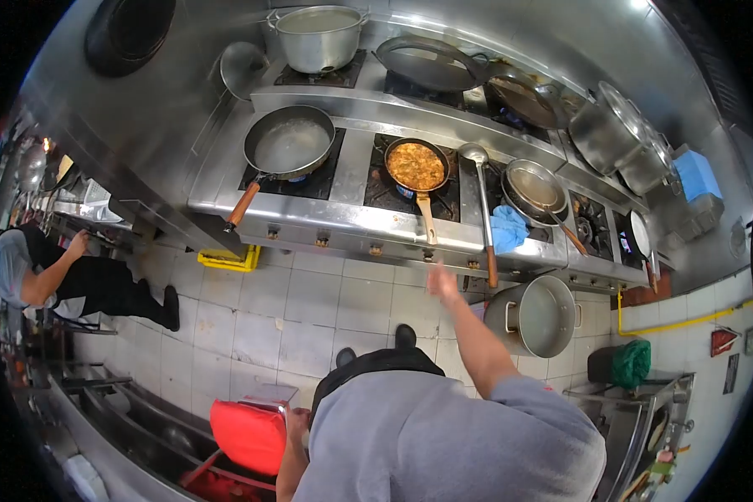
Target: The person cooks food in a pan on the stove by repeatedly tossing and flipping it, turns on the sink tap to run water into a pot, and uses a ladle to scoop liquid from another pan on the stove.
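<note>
My right hand (pixel 442 281) is over the front edge of the stove, just below the wooden handle of a small frying pan (pixel 416 166) that holds a browned, omelette-like food. There is a gap between hand and handle, and the fingers are too blurred to read. My left hand (pixel 297 421) hangs low beside a red chair (pixel 249 437), at its metal part; its fingers are partly hidden. To the right of the pan lies a long-handled ladle (pixel 474 155), and a blue cloth (pixel 509 227) rests beside it.
A large empty frying pan (pixel 289 144) sits on the left burner. A big pot (pixel 534 316) stands on the floor at the right. Further pots and pans line the back shelf (pixel 360 102). Another person (pixel 50 272) is at the far left.
</note>
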Available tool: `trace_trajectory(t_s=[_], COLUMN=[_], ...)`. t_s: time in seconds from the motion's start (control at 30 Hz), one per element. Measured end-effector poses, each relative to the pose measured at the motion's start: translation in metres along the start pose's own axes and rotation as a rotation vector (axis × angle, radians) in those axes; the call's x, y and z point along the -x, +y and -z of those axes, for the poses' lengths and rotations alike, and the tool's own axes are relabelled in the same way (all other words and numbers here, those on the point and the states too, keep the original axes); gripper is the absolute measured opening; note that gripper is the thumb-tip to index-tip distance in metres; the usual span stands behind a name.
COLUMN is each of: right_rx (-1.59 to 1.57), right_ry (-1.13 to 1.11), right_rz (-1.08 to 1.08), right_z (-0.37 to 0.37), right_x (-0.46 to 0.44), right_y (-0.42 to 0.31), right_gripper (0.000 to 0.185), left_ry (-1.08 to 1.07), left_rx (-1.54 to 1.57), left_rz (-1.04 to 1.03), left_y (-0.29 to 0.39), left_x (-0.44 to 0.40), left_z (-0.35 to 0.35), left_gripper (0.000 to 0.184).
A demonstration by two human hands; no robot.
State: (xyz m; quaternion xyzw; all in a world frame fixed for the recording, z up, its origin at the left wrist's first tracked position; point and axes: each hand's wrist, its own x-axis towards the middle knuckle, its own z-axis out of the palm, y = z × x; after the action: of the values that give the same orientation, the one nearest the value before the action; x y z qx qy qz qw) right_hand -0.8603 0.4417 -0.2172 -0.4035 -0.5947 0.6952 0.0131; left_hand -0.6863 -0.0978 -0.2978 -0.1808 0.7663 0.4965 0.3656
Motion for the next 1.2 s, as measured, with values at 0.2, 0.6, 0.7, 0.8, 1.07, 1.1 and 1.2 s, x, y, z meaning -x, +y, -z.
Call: trace_trajectory(t_s=[0.2, 0.6, 0.7, 0.8, 1.07, 1.1, 1.2], right_rx=[1.109, 0.561, 0.752, 1.074, 0.039, 0.051, -0.086], right_ry=[-0.192, 0.052, -0.072, -0.239, -0.097, -0.095, -0.104], right_rz=[-0.115, -0.240, -0.133, 0.203, -0.057, -0.032, 0.026], right_z=[0.050, 0.072, 0.064, 0.065, 0.047, 0.034, -0.006], right_x=[0.107, 0.150, 0.148, 0.137, 0.034, 0.031, 0.002], right_y=[0.203, 0.170, 0.179, 0.184, 0.014, -0.022, -0.087], right_gripper=[0.045, 0.021, 0.019, 0.019, 0.049, 0.053, 0.062], left_ry=[0.052, -0.062, -0.021, 0.008, -0.004, 0.032, 0.035], left_rx=[0.039, 0.017, -0.074, -0.022, -0.305, -0.425, -0.197], left_rz=[-0.139, 0.004, -0.008, -0.067, -0.121, -0.220, -0.197], left_y=[-0.075, 0.068, 0.080, 0.086, 0.010, -0.006, 0.056], left_x=[-0.035, -0.060, -0.070, -0.057, -0.019, -0.022, 0.036], left_z=[0.011, 0.059, 0.058, 0.046, 0.013, 0.012, -0.006], left_gripper=[0.021, 0.013, 0.016, 0.010, 0.015, 0.015, 0.014])
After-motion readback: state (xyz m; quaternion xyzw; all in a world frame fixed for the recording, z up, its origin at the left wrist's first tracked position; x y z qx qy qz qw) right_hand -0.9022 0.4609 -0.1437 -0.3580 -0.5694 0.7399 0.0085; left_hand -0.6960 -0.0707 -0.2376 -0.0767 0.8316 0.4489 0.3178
